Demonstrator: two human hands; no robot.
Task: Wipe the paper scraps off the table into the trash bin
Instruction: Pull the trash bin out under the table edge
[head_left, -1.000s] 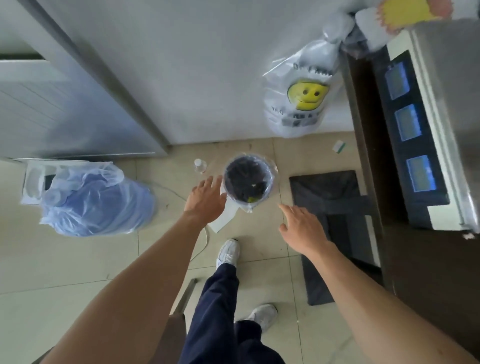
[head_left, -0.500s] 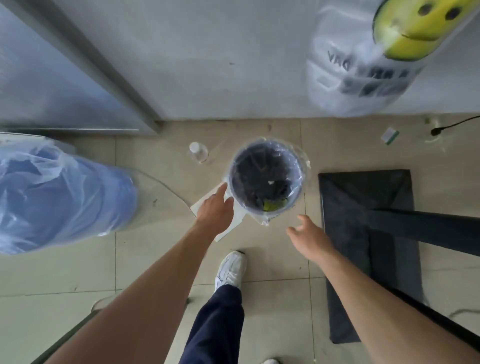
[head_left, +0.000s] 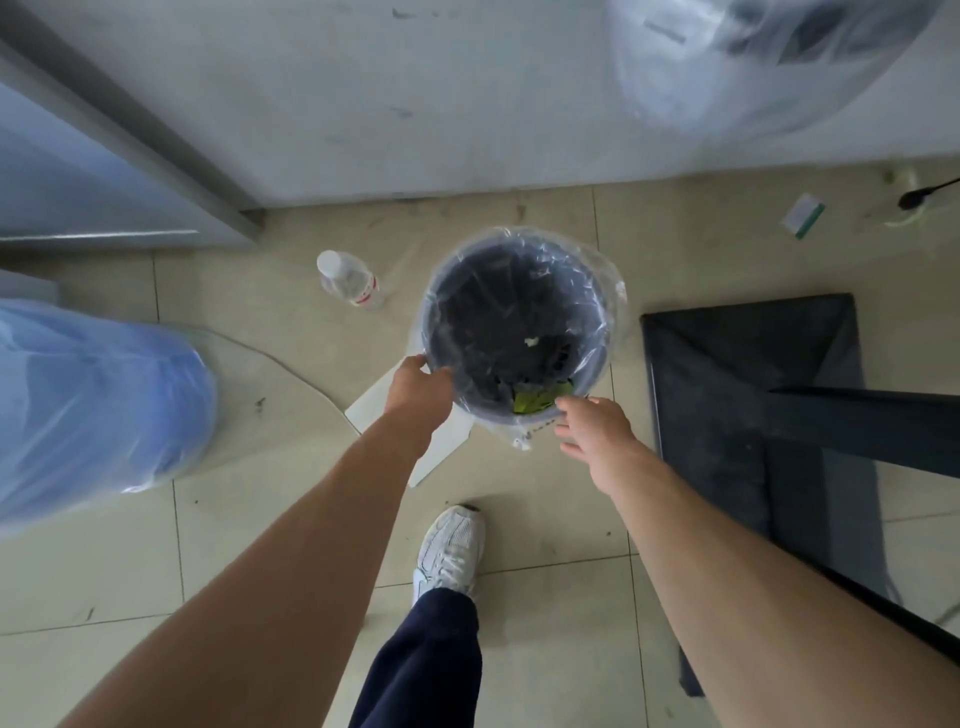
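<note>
A round dark trash bin lined with a clear plastic bag stands on the tiled floor near the wall. Inside it lie a small white paper scrap and something green. My left hand grips the bin's near-left rim, fingers curled over the edge. At the near-right rim my right hand has loosely spread fingers, the fingertips touching the liner. The table is out of view.
A plastic water bottle lies left of the bin, a white sheet under it. A blue plastic bag fills the left. A black mat with a dark bar is right. My white shoe stands behind.
The view has dropped closer to the bin. My left hand went from the floor sheet onto the bin's rim, and my right hand moved forward to the rim.
</note>
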